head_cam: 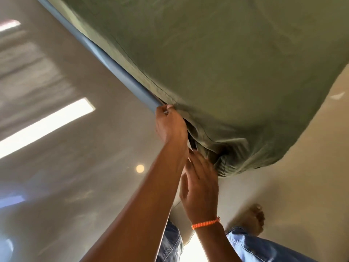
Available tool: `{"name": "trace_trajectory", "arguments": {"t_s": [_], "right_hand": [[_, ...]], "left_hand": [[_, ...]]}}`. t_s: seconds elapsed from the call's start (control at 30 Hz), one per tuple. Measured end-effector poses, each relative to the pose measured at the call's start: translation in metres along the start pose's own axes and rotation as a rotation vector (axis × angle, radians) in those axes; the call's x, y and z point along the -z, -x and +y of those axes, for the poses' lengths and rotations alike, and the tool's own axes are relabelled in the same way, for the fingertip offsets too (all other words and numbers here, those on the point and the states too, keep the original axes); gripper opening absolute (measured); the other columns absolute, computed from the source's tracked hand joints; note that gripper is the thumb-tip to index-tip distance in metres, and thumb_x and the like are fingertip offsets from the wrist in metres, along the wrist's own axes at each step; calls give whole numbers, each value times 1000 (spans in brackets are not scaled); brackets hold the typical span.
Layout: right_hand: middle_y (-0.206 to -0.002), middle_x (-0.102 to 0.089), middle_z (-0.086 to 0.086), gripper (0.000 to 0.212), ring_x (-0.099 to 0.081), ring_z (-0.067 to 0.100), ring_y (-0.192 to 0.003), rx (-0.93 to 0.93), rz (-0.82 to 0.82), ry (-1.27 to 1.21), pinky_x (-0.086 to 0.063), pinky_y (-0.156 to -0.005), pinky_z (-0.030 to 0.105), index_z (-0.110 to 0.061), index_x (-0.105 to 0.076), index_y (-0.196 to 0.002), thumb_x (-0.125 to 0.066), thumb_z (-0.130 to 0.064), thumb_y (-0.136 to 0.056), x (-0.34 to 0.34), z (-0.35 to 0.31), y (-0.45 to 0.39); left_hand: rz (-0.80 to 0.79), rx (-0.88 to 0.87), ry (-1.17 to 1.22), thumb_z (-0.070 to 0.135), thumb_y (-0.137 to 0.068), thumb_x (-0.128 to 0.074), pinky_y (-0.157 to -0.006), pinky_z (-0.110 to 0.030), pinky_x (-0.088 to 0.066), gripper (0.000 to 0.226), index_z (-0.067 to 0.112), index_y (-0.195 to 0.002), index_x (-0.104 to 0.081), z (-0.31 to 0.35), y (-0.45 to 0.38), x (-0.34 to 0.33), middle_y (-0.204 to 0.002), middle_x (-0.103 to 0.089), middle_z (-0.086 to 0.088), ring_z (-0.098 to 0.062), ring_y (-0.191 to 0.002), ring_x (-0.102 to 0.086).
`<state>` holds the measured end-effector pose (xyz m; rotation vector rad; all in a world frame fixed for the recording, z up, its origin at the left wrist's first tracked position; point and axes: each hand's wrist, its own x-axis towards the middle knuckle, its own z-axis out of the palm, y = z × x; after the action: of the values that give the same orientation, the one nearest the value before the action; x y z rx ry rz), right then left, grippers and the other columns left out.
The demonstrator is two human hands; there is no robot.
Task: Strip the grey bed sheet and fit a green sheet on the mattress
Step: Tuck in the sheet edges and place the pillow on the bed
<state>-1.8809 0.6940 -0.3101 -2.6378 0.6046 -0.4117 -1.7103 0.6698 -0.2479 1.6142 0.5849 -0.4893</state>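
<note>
A green sheet (226, 63) covers the mattress and bunches in folds at the near corner (228, 157). Along the left side a blue-grey strip of the mattress edge (113, 63) shows below the sheet's hem. My left hand (170, 125) reaches up to where that strip meets the corner, its fingers curled round the sheet's hem. My right hand (200, 182), with an orange band on the wrist, is just below it with fingers straight, beside the bunched corner folds. No grey sheet is in view.
Glossy beige floor (75, 167) spreads left of and below the bed, with bright window reflections on it. My bare foot (253, 218) and jeans-clad legs (264, 246) stand close to the bed's corner at the bottom right.
</note>
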Motion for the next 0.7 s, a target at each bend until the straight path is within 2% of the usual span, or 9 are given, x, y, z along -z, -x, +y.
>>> {"name": "trace_trajectory", "arguments": {"t_s": [0.07, 0.17, 0.27, 0.3, 0.37, 0.47, 0.53, 0.63, 0.7], "right_hand": [[-140, -60, 12, 39, -56, 29, -128, -123, 190, -26, -46, -100, 50, -11, -69, -131, -58, -11, -94, 9, 1, 17], [-134, -49, 18, 40, -50, 34, -120, -527, 456, -174, -49, -93, 53, -4, -59, -131, -64, -18, -94, 16, 8, 13], [-145, -37, 6, 77, -50, 29, -128, -831, 518, -621, -55, -96, 57, -18, -32, -148, -78, -41, -90, 10, 12, -3], [-145, -38, 1, 80, -55, 30, -126, -880, 523, -709, -57, -94, 56, -25, -30, -148, -80, -44, -88, 8, 13, -7], [-137, -49, 5, 64, -65, 33, -110, -955, 516, -619, -62, -85, 51, -22, -39, -139, -77, -42, -92, 8, 15, -11], [-106, -68, 11, 24, -74, 25, -88, -955, 537, -442, -63, -72, 40, -9, -55, -110, -67, -28, -99, 8, 12, -10], [-94, -73, 11, 14, -76, 20, -79, -868, 566, -394, -65, -70, 40, -7, -59, -100, -63, -20, -102, 11, 4, -8], [-91, -76, 11, 13, -75, 15, -82, -716, 585, -335, -59, -77, 23, -2, -67, -94, -67, -13, -101, 10, -1, -10], [-101, -77, 10, 12, -75, 15, -89, -641, 535, -282, -52, -81, 14, -1, -73, -107, -64, -7, -102, 9, 1, -14]], "left_hand": [[-1, 9, -33, 45, -102, -37, -99, -49, -54, 34, 29, -121, -60, -7, 6, -3, -121, -65, -3, -25, -111, -63], [-75, 121, -19, 64, -93, -25, -109, -59, -47, 62, 31, -141, -49, -18, 19, -16, -138, -58, -3, -30, -128, -56], [-54, 141, -18, 57, -104, -22, -120, -53, -38, 62, 30, -158, -37, -16, 28, -25, -155, -47, -3, -28, -142, -45], [-18, 123, -41, 55, -102, -22, -121, -51, -37, 65, 30, -159, -38, -16, 29, -26, -158, -46, -1, -26, -144, -44], [32, 98, -67, 55, -92, -20, -118, -50, -39, 73, 31, -157, -44, -17, 27, -27, -156, -51, 2, -25, -141, -47], [29, 118, -24, 46, -101, -23, -114, -51, -44, 60, 28, -150, -52, -12, 33, -29, -143, -60, 1, -25, -128, -56], [-6, 175, 66, 43, -108, -26, -117, -48, -42, 54, 26, -153, -48, -10, 40, -33, -147, -57, 2, -23, -131, -53], [-126, 353, 348, 63, -105, -34, -121, -41, -39, 62, 29, -154, -48, -15, 40, -37, -151, -56, 6, -18, -138, -51], [-231, 402, 490, 78, -97, -39, -120, -39, -42, 73, 29, -147, -58, -16, 38, -35, -145, -64, 6, -17, -135, -57]]}}
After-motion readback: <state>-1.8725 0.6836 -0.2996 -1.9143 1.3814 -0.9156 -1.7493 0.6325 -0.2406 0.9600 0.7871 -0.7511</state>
